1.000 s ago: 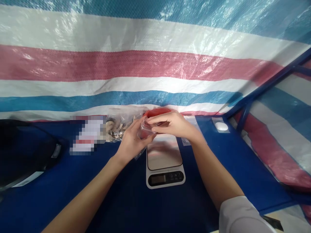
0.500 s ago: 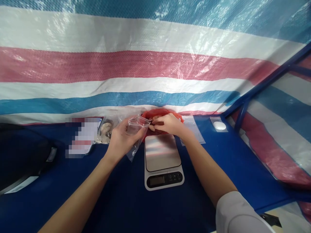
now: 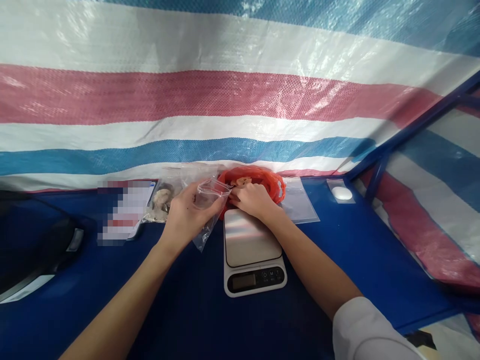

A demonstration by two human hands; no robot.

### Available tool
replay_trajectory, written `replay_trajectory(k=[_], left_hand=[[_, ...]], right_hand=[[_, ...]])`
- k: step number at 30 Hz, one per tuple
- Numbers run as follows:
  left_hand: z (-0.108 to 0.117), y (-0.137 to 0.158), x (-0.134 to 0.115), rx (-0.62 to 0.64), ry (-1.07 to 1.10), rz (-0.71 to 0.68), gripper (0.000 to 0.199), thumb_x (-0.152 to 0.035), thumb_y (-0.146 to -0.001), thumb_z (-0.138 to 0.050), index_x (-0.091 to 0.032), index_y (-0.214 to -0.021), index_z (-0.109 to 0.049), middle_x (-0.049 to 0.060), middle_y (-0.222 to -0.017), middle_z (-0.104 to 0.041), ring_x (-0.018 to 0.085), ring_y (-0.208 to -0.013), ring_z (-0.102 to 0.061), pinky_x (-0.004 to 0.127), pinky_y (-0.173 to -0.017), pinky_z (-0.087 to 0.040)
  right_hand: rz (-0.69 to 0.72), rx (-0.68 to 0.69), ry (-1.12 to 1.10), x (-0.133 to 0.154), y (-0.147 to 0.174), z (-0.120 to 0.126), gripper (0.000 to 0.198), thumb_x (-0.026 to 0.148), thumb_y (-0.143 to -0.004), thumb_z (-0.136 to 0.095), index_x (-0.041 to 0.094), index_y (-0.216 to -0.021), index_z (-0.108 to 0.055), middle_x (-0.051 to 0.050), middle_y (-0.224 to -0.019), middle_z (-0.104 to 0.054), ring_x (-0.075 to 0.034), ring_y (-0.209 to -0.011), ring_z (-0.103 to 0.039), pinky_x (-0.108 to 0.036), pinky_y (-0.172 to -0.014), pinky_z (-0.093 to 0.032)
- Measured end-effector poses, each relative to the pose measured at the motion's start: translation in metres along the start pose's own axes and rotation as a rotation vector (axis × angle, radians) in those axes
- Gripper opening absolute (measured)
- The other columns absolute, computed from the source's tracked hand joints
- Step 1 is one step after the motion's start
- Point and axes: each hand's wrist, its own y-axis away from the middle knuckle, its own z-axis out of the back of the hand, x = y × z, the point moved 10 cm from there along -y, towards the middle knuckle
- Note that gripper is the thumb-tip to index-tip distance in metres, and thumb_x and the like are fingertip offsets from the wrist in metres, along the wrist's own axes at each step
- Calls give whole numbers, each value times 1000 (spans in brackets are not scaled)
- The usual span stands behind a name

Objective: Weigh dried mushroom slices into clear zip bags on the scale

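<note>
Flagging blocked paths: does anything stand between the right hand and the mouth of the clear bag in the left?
Nothing visible: the right hand, at the red plastic bag, is close beside the mouth of the clear plastic bag in the left hand. The digital scale lies nearer the camera.

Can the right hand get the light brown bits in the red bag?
Probably yes: the right hand is at the open red bag, and nothing seems to cover the light brown bits near it.
</note>
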Motion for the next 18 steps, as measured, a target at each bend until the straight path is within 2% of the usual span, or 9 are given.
replay_trajectory(k=[6, 9, 14, 18], left_hand=[[-2, 1, 1, 15, -1, 13, 54, -55, -77, -72, -20, -119, -69, 6, -107, -77, 26, -97, -73, 38, -92, -58], [-3, 1, 2, 13, 5, 21, 56, -54, -77, -73, -20, -120, -69, 6, -106, -77, 26, -96, -73, 37, -92, -58], [-2, 2, -1, 9, 12, -21, 51, -54, -78, -73, -22, -118, -69, 4, -103, -77, 25, -94, -73, 36, -91, -58], [-1, 1, -7, -6, -2, -78, 49, -54, -78, -74, -23, -116, -69, 4, -106, -77, 26, -97, -72, 37, -93, -57]], right_hand=[[-24, 18, 17, -2, -2, -7, 35, 26, -99, -42, 22, -115, -72, -11, -106, -74, -28, -97, -69, -36, -76, -52], [-27, -27, -53, -6, -3, -3, 33, 26, -97, -45, 23, -112, -74, -10, -109, -75, -27, -99, -69, -36, -78, -52], [-20, -177, -380, -25, 0, 18, 22, 28, -93, -60, 23, -104, -79, -6, -106, -78, -21, -97, -70, -32, -87, -51], [42, -278, -782, -41, 12, 45, 18, 28, -89, -66, 23, -98, -80, -3, -99, -80, -17, -90, -72, -31, -87, -54]])
